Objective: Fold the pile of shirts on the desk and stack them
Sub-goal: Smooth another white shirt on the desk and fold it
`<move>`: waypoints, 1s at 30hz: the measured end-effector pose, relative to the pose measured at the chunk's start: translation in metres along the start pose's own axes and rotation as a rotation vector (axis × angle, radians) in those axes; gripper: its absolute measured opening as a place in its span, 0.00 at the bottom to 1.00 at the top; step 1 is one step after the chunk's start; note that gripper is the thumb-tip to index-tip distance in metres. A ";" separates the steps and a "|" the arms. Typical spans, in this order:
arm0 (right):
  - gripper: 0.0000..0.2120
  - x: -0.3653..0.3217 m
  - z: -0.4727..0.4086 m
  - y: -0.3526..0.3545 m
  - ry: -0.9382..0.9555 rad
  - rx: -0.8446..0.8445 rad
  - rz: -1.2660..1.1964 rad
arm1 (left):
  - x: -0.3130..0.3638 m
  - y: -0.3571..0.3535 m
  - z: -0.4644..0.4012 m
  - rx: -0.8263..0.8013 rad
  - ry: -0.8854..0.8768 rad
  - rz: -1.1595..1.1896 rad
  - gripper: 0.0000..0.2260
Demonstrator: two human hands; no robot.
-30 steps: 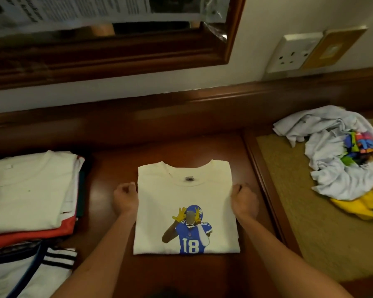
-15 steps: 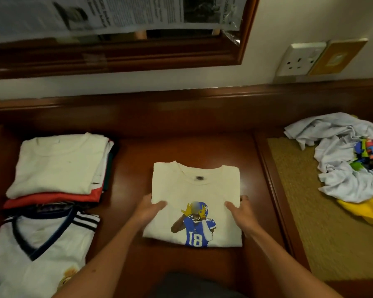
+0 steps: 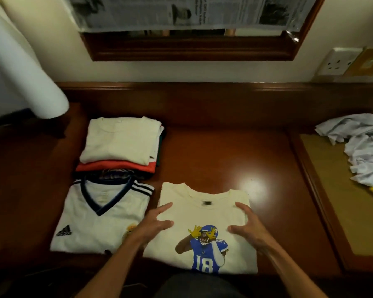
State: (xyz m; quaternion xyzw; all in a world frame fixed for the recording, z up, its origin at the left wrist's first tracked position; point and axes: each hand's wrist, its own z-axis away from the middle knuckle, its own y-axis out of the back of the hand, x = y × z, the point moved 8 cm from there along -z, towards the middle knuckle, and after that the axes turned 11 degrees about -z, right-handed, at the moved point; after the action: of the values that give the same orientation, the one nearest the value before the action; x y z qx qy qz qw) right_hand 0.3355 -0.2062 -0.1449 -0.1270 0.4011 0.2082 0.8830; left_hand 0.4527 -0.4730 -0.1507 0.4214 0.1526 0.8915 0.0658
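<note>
Both grips apart: left hand (image 3: 154, 224) and right hand (image 3: 249, 225) laid flat, fingers spread, on the folded cream shirt (image 3: 205, 214). A second ago curled at the shirt's side edges; since then slid inward onto the top face, shirt shifted left, now just beside the white jersey (image 3: 103, 216). Judged: fold complete, stacking next. Collar toward the wall, hem toward the person; long axis running front to back on the desk (image 3: 224, 151). Folded stack (image 3: 121, 143) behind the jersey; unfolded pile (image 3: 362, 145) well apart, right.
</note>
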 end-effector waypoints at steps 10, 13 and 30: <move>0.38 -0.072 0.056 -0.183 0.335 -0.093 -0.115 | -0.013 0.197 0.118 0.213 -0.251 0.065 0.31; 0.39 -0.087 0.043 -0.230 0.394 -0.129 -0.104 | -0.024 0.251 0.132 0.238 -0.238 0.075 0.32; 0.38 0.037 0.004 -0.293 0.198 -0.008 0.276 | -0.162 0.238 0.094 0.550 0.243 -0.648 0.27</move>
State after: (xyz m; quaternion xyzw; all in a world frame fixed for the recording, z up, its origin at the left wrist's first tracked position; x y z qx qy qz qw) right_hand 0.4981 -0.4533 -0.1535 -0.0940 0.4989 0.3158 0.8016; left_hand 0.6313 -0.7177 -0.1352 0.2456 0.5149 0.7942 0.2092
